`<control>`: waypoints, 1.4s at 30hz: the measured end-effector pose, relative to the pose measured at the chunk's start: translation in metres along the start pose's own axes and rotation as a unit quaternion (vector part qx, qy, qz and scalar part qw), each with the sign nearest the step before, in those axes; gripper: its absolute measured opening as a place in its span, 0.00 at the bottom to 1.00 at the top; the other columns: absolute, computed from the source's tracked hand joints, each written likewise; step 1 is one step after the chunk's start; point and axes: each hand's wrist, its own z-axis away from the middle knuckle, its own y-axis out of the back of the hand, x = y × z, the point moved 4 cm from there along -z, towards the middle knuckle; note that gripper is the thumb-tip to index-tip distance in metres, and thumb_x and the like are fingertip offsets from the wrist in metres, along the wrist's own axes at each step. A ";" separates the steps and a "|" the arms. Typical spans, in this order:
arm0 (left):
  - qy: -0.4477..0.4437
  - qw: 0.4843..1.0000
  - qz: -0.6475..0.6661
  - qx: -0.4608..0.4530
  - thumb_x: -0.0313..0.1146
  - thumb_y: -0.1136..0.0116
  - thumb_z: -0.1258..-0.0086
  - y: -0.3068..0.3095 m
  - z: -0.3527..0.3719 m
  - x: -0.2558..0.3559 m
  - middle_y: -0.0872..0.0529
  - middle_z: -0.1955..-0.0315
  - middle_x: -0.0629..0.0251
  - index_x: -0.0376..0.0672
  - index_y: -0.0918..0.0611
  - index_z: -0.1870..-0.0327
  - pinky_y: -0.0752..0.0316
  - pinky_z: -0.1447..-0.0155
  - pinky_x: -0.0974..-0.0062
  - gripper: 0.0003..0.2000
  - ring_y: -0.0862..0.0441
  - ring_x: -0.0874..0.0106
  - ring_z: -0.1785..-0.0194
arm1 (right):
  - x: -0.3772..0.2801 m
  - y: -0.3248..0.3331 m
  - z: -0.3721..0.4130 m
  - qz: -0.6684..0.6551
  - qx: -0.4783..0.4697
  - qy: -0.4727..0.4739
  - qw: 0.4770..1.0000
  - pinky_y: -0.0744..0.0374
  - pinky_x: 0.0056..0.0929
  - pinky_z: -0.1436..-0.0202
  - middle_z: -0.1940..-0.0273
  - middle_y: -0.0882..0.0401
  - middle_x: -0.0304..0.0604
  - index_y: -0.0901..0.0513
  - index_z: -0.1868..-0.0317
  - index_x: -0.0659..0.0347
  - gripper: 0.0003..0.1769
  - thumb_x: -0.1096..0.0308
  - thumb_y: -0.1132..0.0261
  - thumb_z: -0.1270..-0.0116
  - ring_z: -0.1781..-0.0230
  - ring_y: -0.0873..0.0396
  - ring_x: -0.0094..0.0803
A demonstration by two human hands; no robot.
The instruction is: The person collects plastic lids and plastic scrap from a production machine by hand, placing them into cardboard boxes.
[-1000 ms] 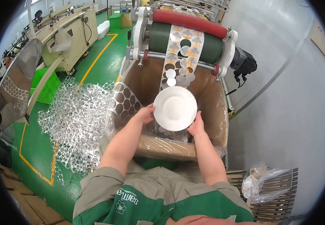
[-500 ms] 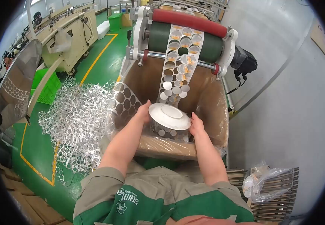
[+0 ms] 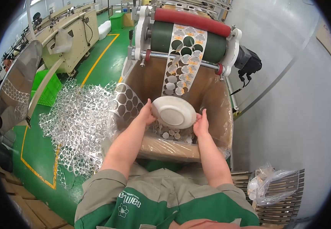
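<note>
A shallow white plate [image 3: 173,112], tilted, is held between my two hands over the open box. My left hand [image 3: 146,114] has its fingers closed on the plate's left rim. On the opposite rim, my right hand [image 3: 201,123] grips with the thumb and fingers. Just behind the plate a punched strip [image 3: 184,57] hangs down from the green roller [image 3: 161,40], with round discs still lying in many of its holes. Beneath the plate, small round discs [image 3: 171,134] lie in the cardboard box [image 3: 217,103], which has a clear plastic liner.
A red roller [image 3: 192,23] and a black motor [image 3: 247,63] sit above the box. A big heap of punched silvery scrap [image 3: 81,126] covers the green floor at left, near a green crate [image 3: 45,87]. A plastic bag [image 3: 276,189] lies on a slatted rack at lower right.
The plate has tilted so that more of its round face shows, and it has risen slightly. The strip behind it has moved, with a different pattern of discs and holes.
</note>
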 end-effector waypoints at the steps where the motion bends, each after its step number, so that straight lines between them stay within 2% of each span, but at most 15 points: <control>1: 0.000 1.000 0.000 0.000 0.59 0.63 0.32 0.005 -0.006 -0.002 0.34 0.40 0.57 0.46 0.33 0.38 0.43 0.36 0.55 0.29 0.37 0.59 0.37 | 0.000 -0.002 0.002 0.024 0.006 0.006 1.000 0.33 0.30 0.45 0.61 0.19 0.47 0.21 0.62 0.69 0.35 0.38 0.53 0.35 0.56 0.25 0.34; 5: -0.013 0.999 -0.025 0.021 0.41 0.52 0.32 0.046 -0.043 -0.009 0.34 0.41 0.51 0.42 0.37 0.36 0.37 0.37 0.59 0.25 0.34 0.58 0.38 | -0.002 -0.010 0.005 0.091 -0.021 0.019 0.995 0.37 0.30 0.41 0.64 0.18 0.46 0.20 0.64 0.67 0.35 0.39 0.53 0.35 0.54 0.25 0.35; 7: -0.011 0.996 -0.074 0.048 0.26 0.52 0.35 0.046 -0.043 -0.011 0.30 0.44 0.51 0.40 0.39 0.35 0.33 0.39 0.61 0.25 0.30 0.58 0.41 | -0.001 -0.006 0.005 0.099 0.056 0.051 0.992 0.40 0.33 0.37 0.51 0.26 0.50 0.25 0.52 0.69 0.36 0.39 0.52 0.35 0.46 0.31 0.35; 9: -0.039 0.996 -0.064 0.049 0.24 0.52 0.35 0.043 -0.043 -0.012 0.29 0.45 0.52 0.40 0.37 0.36 0.31 0.42 0.62 0.24 0.29 0.59 0.43 | -0.001 0.002 0.005 0.125 0.129 0.043 0.983 0.44 0.38 0.34 0.36 0.41 0.54 0.36 0.40 0.70 0.40 0.39 0.51 0.35 0.37 0.41 0.37; 11: -0.087 0.992 -0.072 0.061 0.21 0.55 0.35 0.028 -0.029 -0.004 0.28 0.45 0.53 0.38 0.35 0.39 0.29 0.43 0.61 0.21 0.28 0.59 0.44 | 0.005 0.011 0.005 0.081 0.162 -0.049 0.982 0.42 0.41 0.34 0.36 0.43 0.58 0.43 0.36 0.71 0.42 0.40 0.51 0.35 0.35 0.43 0.41; 14: -0.058 0.998 -0.035 -0.004 0.22 0.56 0.34 0.022 -0.027 -0.003 0.25 0.48 0.54 0.37 0.32 0.41 0.30 0.42 0.62 0.19 0.26 0.60 0.46 | 0.018 0.020 -0.003 -0.023 0.119 -0.140 0.983 0.40 0.41 0.35 0.36 0.42 0.59 0.48 0.35 0.72 0.44 0.40 0.51 0.35 0.35 0.41 0.43; 18: -0.031 0.983 -0.170 0.067 0.40 0.50 0.31 0.030 -0.033 -0.010 0.23 0.49 0.55 0.38 0.29 0.44 0.27 0.46 0.62 0.19 0.24 0.61 0.48 | 0.016 0.014 -0.002 -0.037 0.066 -0.118 0.990 0.37 0.41 0.36 0.38 0.40 0.58 0.50 0.35 0.74 0.46 0.40 0.51 0.35 0.38 0.38 0.45; 19: 0.001 0.965 -0.249 0.077 0.53 0.55 0.32 0.031 -0.031 -0.013 0.24 0.48 0.57 0.42 0.29 0.44 0.28 0.46 0.58 0.24 0.25 0.60 0.46 | 0.010 0.011 0.001 -0.014 0.089 -0.097 0.991 0.34 0.40 0.38 0.41 0.35 0.56 0.43 0.38 0.74 0.42 0.40 0.52 0.35 0.41 0.34 0.43; 23: 0.131 0.968 -0.213 -0.005 0.66 0.70 0.34 0.011 -0.009 -0.024 0.27 0.43 0.63 0.51 0.32 0.39 0.36 0.42 0.49 0.33 0.30 0.60 0.41 | -0.008 0.000 0.007 -0.010 0.084 0.004 0.996 0.30 0.39 0.44 0.54 0.24 0.51 0.28 0.52 0.68 0.34 0.40 0.53 0.34 0.51 0.28 0.39; 27: 0.095 0.988 -0.124 -0.012 0.68 0.67 0.37 -0.009 0.009 -0.009 0.31 0.39 0.64 0.52 0.33 0.38 0.45 0.34 0.56 0.35 0.37 0.62 0.36 | -0.009 -0.001 0.004 -0.084 0.071 -0.002 0.994 0.28 0.33 0.48 0.62 0.21 0.48 0.23 0.63 0.68 0.34 0.39 0.51 0.36 0.58 0.25 0.36; 34: 0.037 0.988 -0.142 0.053 0.68 0.62 0.38 0.005 -0.004 -0.004 0.27 0.44 0.57 0.41 0.28 0.43 0.43 0.35 0.61 0.37 0.32 0.62 0.40 | -0.005 -0.004 0.002 -0.052 0.036 0.003 0.998 0.34 0.35 0.40 0.59 0.21 0.51 0.24 0.60 0.71 0.35 0.38 0.51 0.36 0.52 0.26 0.37; 38: -0.012 0.996 -0.088 0.008 0.64 0.56 0.38 0.003 -0.009 0.000 0.17 0.64 0.60 0.35 0.17 0.67 0.38 0.42 0.70 0.33 0.28 0.67 0.49 | 0.000 0.003 0.002 0.106 0.067 0.001 0.992 0.40 0.40 0.36 0.55 0.22 0.53 0.27 0.54 0.71 0.35 0.40 0.50 0.36 0.49 0.28 0.40; 40: -0.062 0.991 -0.099 0.060 0.61 0.52 0.39 0.008 -0.013 0.004 0.17 0.66 0.59 0.38 0.16 0.68 0.40 0.42 0.71 0.29 0.29 0.68 0.47 | 0.013 0.010 0.011 0.049 0.245 -0.183 0.951 0.46 0.46 0.33 0.52 0.25 0.53 0.29 0.49 0.69 0.33 0.43 0.48 0.36 0.46 0.30 0.44; 41: -0.071 0.993 -0.085 0.045 0.58 0.47 0.40 0.013 -0.018 0.005 0.21 0.53 0.54 0.36 0.19 0.57 0.46 0.36 0.71 0.29 0.34 0.66 0.41 | 0.017 0.014 0.006 0.012 0.223 -0.210 0.952 0.41 0.50 0.36 0.48 0.27 0.54 0.34 0.43 0.68 0.31 0.49 0.45 0.35 0.47 0.29 0.49; 42: -0.071 0.993 -0.085 0.045 0.58 0.47 0.40 0.008 -0.014 0.005 0.21 0.53 0.54 0.36 0.19 0.57 0.46 0.36 0.71 0.29 0.34 0.66 0.41 | 0.019 0.018 0.006 0.012 0.223 -0.210 0.952 0.41 0.50 0.36 0.48 0.27 0.54 0.34 0.43 0.68 0.31 0.49 0.45 0.35 0.47 0.29 0.49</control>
